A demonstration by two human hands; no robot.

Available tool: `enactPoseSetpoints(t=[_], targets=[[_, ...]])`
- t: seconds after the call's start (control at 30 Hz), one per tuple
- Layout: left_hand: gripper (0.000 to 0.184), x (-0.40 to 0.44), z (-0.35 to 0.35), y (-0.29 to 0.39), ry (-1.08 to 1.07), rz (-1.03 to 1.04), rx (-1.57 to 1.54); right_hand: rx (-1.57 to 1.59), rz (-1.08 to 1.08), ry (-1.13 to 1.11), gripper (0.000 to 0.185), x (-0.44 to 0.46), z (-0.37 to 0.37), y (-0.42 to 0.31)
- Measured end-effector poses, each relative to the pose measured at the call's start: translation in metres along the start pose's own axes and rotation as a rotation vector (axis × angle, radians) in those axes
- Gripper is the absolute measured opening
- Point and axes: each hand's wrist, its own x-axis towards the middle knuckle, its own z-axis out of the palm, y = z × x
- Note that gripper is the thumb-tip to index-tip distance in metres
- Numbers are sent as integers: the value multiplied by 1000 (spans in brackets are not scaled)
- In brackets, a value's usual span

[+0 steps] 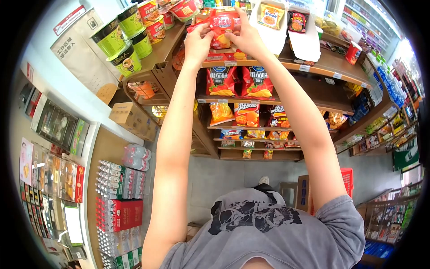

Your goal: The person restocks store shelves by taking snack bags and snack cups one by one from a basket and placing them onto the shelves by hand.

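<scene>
A red and yellow snack bag [221, 26] stands upright between my two hands at the top of the shelf unit. My left hand [198, 46] grips its left side, fingers bent against the edge. On the other side, my right hand [248, 40] has its thumb on the bag's front and its fingers reaching up along the right edge. Below the bag is a red carton [217, 57] at the front of the top shelf, partly covered by my hands. More red packaging behind the bag is mostly hidden.
Green noodle cups [126, 62] are stacked at left. White display boxes [271, 39] with snack packs stand at right. Red chip bags [221, 82] fill part of the shelf below. Bottled-water packs [134, 184] line the left counter. A red basket [347, 179] sits by my right side.
</scene>
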Motion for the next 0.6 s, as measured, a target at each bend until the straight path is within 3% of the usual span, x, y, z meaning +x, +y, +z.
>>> enactPoseSetpoints(t=[0.17, 0.27, 0.4, 0.47, 0.6], targets=[[35, 9, 10, -20, 80, 36, 209, -109, -117, -40, 70, 17, 7, 21], [35, 8, 16, -30, 11, -77, 283, -205, -108, -102, 65, 25, 12, 37], [28, 3, 22, -45, 121, 46, 462, -257, -177, -114, 61, 28, 16, 40], [24, 0, 23, -42, 164, 62, 468, -235, -50, -199, 57, 30, 19, 32], [16, -1, 22, -41, 225, 104, 476, -241, -21, -217, 59, 34, 29, 29]])
